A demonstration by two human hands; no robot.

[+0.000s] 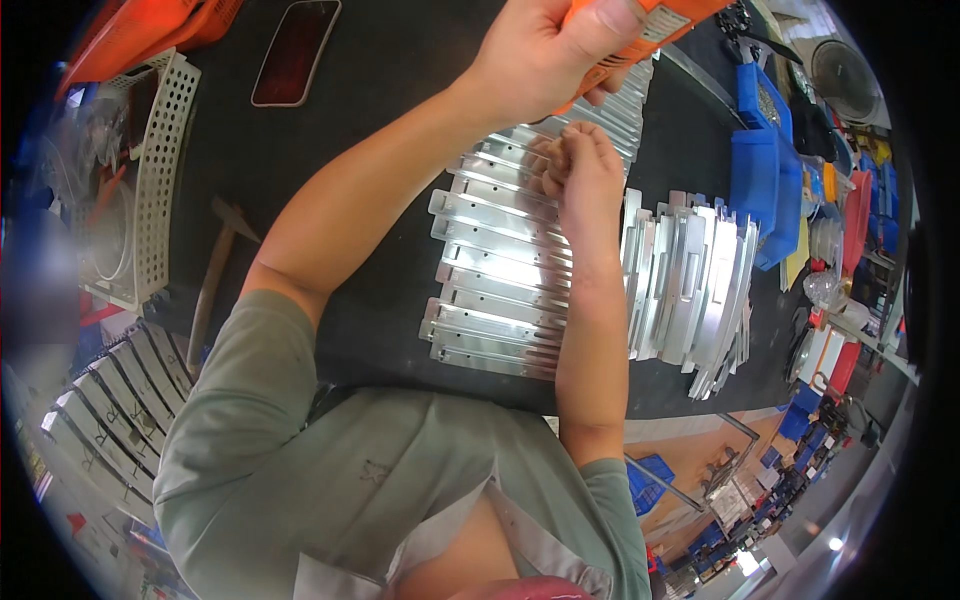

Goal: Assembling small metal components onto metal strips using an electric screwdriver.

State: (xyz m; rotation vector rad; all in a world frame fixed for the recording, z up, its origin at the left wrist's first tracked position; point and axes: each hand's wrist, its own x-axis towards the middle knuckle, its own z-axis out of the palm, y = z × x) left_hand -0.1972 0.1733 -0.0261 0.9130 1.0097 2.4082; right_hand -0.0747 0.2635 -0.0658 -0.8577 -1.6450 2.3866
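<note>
At the top middle of the head view, my left hand (pixel 535 60) is wrapped round an orange tool (pixel 655 30); part of it runs out of the picture, so its exact kind does not show. My right hand (pixel 588 165) is just below the tool, over a row of shiny metal strips (pixel 500 265). Its fingers are curled and pressed together, and whatever they may hold is hidden. The strips lie side by side across the black table, with small holes along them. Right of my right forearm lies a second pile of metal strips (pixel 690 280), overlapping and less even.
A phone (pixel 296 55) and a hammer (pixel 222 245) lie on the table's left side. Beyond them stand a white perforated basket (pixel 155 190) and orange bins (pixel 145 30). Blue bins (pixel 765 180) stand at the right edge, with a fan (pixel 845 82) farther off.
</note>
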